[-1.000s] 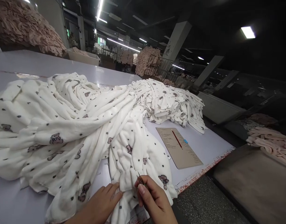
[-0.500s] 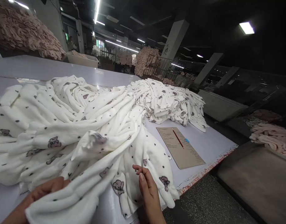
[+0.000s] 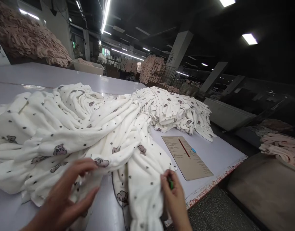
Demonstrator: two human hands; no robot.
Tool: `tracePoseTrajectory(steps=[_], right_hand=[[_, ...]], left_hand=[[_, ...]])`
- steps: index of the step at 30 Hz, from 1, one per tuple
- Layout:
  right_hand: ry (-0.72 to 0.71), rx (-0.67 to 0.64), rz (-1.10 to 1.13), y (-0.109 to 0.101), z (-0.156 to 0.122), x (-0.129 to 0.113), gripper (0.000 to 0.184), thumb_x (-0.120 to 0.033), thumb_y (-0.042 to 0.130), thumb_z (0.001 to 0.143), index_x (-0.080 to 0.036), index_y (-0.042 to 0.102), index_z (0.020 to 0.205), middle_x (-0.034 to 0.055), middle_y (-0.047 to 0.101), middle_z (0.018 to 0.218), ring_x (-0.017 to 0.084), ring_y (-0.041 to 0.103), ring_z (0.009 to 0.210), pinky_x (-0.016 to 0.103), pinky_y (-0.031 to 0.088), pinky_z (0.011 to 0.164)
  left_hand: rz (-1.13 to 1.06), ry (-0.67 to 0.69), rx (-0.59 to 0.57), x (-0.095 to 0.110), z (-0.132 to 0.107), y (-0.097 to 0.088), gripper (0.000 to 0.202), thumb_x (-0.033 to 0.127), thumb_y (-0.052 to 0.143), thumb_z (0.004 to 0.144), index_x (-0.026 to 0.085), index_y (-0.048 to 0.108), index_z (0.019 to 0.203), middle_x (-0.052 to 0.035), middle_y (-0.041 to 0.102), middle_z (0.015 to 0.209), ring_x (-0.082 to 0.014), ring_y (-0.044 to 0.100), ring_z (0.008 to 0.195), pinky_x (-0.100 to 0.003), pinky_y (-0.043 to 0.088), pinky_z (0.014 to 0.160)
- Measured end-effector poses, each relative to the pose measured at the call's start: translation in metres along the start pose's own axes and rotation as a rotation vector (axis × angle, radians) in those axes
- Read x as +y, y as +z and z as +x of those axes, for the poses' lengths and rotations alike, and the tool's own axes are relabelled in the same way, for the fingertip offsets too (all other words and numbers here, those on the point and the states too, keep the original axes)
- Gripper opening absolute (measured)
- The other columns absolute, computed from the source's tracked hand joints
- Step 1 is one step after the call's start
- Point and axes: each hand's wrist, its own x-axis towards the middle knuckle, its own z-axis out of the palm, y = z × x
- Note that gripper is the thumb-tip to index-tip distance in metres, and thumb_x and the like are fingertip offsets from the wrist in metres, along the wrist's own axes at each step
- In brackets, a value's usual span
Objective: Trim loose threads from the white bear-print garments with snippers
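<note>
White fleece fabric (image 3: 72,134) printed with small bears and dots lies bunched over the table's left and middle. My left hand (image 3: 70,189) is over its near folds, thumb and fingers apart, the fingertips touching or just above a printed bear. A strip of the fabric (image 3: 146,183) hangs down toward me. At this strip's right edge, my right hand (image 3: 173,192) is closed, with a small green object (image 3: 170,183) showing inside the curled fingers. Whether those fingers also pinch the cloth, I cannot tell.
A brown board with writing (image 3: 197,166) lies at right, a red pencil (image 3: 184,148) on it. Behind it is a heap of the same fabric (image 3: 171,109). Pink cloth is piled at far left (image 3: 24,38) and right (image 3: 282,149). The table edge (image 3: 217,183) runs along the right.
My left hand has come out from under the fabric and opened. My right hand has moved right to the strip's edge, and the near fold has shifted right into a hanging strip.
</note>
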Motion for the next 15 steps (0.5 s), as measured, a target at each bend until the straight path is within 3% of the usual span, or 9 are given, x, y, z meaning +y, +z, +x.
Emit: tracePoseTrajectory(steps=[2,4,6,8,10,11,13,15], right_hand=[[0.052,0.148,-0.064,-0.024,0.013,0.001,0.026,-0.045,0.056,0.08,-0.021,0.05,0.089,-0.0023,0.051,0.07,0.017,0.049,0.065,0.024,0.038,0.058],[0.079,0.253,-0.111,-0.034,0.015,-0.003,0.031,-0.045,0.057,0.08,-0.021,0.051,0.1,-0.001,0.054,0.073,0.018,0.05,0.065,0.024,0.037,0.057],[0.025,0.263,-0.082,-0.026,0.006,-0.011,0.031,-0.045,0.056,0.082,-0.022,0.052,0.103,0.0033,0.059,0.089,0.02,0.054,0.076,0.025,0.04,0.063],[-0.078,0.145,-0.008,-0.008,-0.01,-0.019,0.024,-0.042,0.053,0.085,-0.022,0.054,0.097,0.0054,0.06,0.097,0.021,0.056,0.087,0.025,0.04,0.068],[-0.158,0.04,-0.014,0.012,-0.026,-0.025,0.019,-0.039,0.051,0.086,-0.022,0.056,0.092,0.0025,0.06,0.084,0.018,0.055,0.074,0.024,0.039,0.067],[-0.167,-0.011,-0.024,0.02,-0.032,-0.027,0.018,-0.038,0.049,0.087,-0.022,0.056,0.091,0.001,0.058,0.079,0.015,0.051,0.063,0.023,0.037,0.06],[-0.168,-0.086,0.005,0.033,-0.043,-0.028,0.018,-0.04,0.05,0.085,-0.023,0.055,0.089,-0.0001,0.055,0.076,0.013,0.045,0.054,0.022,0.035,0.051],[-0.188,-0.099,0.076,0.042,-0.052,-0.027,0.025,-0.048,0.055,0.079,-0.024,0.052,0.087,0.0006,0.054,0.081,0.014,0.046,0.058,0.022,0.038,0.053]], left_hand=[[0.269,0.166,0.07,0.0,0.017,-0.007,0.053,0.034,0.061,0.078,0.035,0.04,0.126,-0.005,0.036,0.135,-0.0307,0.038,0.124,-0.043,0.032,0.101],[0.408,0.261,-0.073,-0.006,0.022,0.007,0.072,0.03,0.066,0.072,0.038,0.033,0.135,-0.0067,0.026,0.145,-0.0351,0.034,0.128,-0.049,0.033,0.101],[0.414,0.233,-0.265,-0.017,0.015,0.037,0.083,0.019,0.068,0.065,0.037,0.032,0.138,-0.0107,0.028,0.148,-0.0356,0.04,0.125,-0.048,0.039,0.097],[0.295,0.101,-0.437,-0.029,0.005,0.071,0.075,0.013,0.062,0.063,0.031,0.044,0.133,-0.016,0.038,0.143,-0.0391,0.045,0.121,-0.051,0.039,0.095],[0.112,-0.078,-0.533,-0.037,0.0,0.095,0.064,0.006,0.052,0.059,0.021,0.055,0.121,-0.0184,0.051,0.13,-0.0389,0.054,0.111,-0.053,0.04,0.091],[0.032,-0.141,-0.552,-0.038,-0.001,0.1,0.055,0.006,0.048,0.057,0.017,0.058,0.11,-0.0167,0.059,0.118,-0.0354,0.058,0.102,-0.05,0.042,0.087],[-0.101,-0.186,-0.553,-0.034,0.002,0.097,0.028,0.01,0.042,0.062,0.018,0.054,0.086,-0.0071,0.064,0.087,-0.0251,0.061,0.083,-0.037,0.048,0.077],[-0.363,-0.286,-0.534,-0.02,0.007,0.082,0.004,0.021,0.042,0.072,0.021,0.045,0.075,0.0009,0.056,0.069,-0.0183,0.057,0.069,-0.026,0.048,0.064]])
